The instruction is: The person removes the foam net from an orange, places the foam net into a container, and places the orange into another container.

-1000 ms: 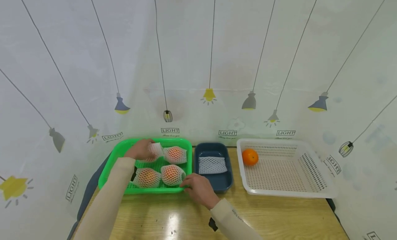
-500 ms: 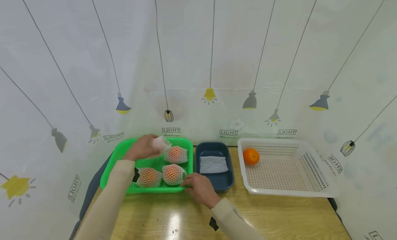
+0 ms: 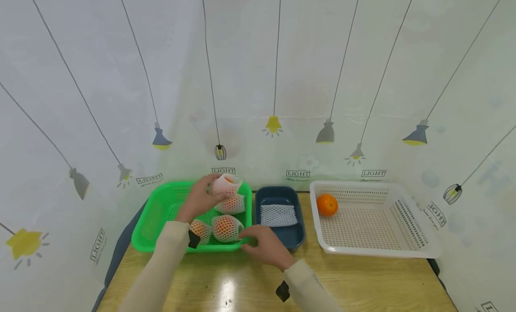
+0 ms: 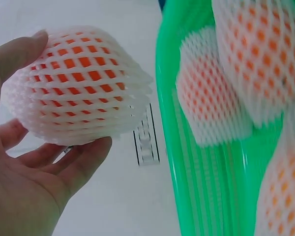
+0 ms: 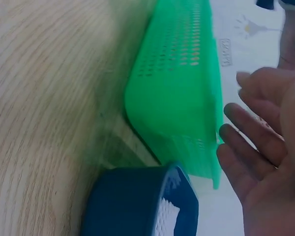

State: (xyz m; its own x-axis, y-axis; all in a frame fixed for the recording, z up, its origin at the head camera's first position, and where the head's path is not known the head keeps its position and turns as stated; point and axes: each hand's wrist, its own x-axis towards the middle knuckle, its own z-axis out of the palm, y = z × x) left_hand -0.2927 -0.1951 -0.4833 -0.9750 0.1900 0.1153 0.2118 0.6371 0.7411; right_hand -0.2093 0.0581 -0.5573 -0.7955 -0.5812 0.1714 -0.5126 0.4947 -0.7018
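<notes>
My left hand (image 3: 200,198) grips an orange in a white foam net (image 4: 81,86), held up over the back right part of the green basket (image 3: 151,213). In the left wrist view the thumb lies on top of the net and the fingers support it below. Three more netted fruits sit in the basket: one at the back (image 3: 233,205), one at the front right (image 3: 226,228), and one (image 3: 201,231) partly hidden by my left wrist. My right hand (image 3: 266,247) hovers by the basket's front right corner, its fingers loosely bent around nothing.
A dark blue tray (image 3: 284,237) beside the basket holds a flat white foam net (image 3: 278,215). Farther right, a white basket (image 3: 371,249) contains one bare orange (image 3: 327,205). Everything stands on a wooden table (image 3: 225,280) against a lamp-patterned wall covering.
My left hand has lifted the netted orange out of the green basket's back and carried it right. The right hand has drawn slightly away from the basket's corner.
</notes>
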